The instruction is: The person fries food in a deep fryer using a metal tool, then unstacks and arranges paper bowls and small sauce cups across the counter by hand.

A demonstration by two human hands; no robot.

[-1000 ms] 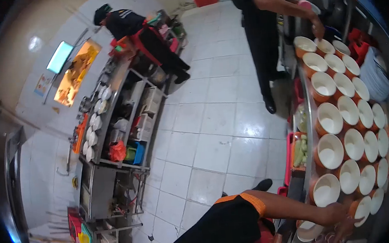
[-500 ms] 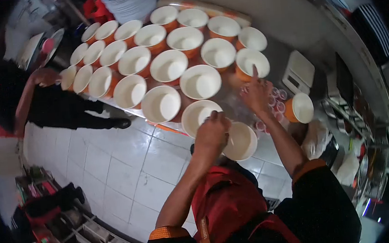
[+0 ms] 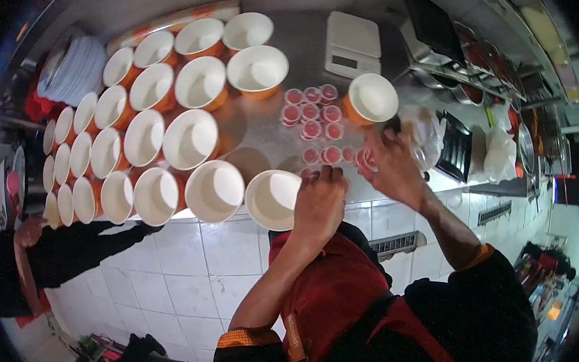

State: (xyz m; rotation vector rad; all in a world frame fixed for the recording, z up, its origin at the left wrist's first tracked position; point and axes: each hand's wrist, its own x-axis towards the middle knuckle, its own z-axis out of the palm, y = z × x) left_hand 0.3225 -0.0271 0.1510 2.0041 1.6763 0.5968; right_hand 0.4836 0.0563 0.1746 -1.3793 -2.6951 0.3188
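Note:
Several white-lined orange paper bowls (image 3: 214, 190) stand in rows on the steel table. My left hand (image 3: 322, 202) is at the right rim of the nearest front bowl (image 3: 274, 199). Its fingers are curled down beside a small cup; what they grip is hidden. My right hand (image 3: 397, 169) has its fingers bent around small clear cups with red contents (image 3: 365, 159), near the table's front edge. More such cups (image 3: 309, 111) lie in clusters just beyond my hands. A single orange paper bowl (image 3: 373, 98) stands behind my right hand.
A white kitchen scale (image 3: 352, 43) sits at the back. Plastic bags (image 3: 425, 133) and a black tray (image 3: 455, 146) lie right. Stacked plates (image 3: 73, 69) stand far left. Another person's hand (image 3: 30, 232) is at the table's left end.
The view has swung right. My right hand has moved from a bowl in the rows to the small cups. My left hand has shifted to the front bowl's right rim.

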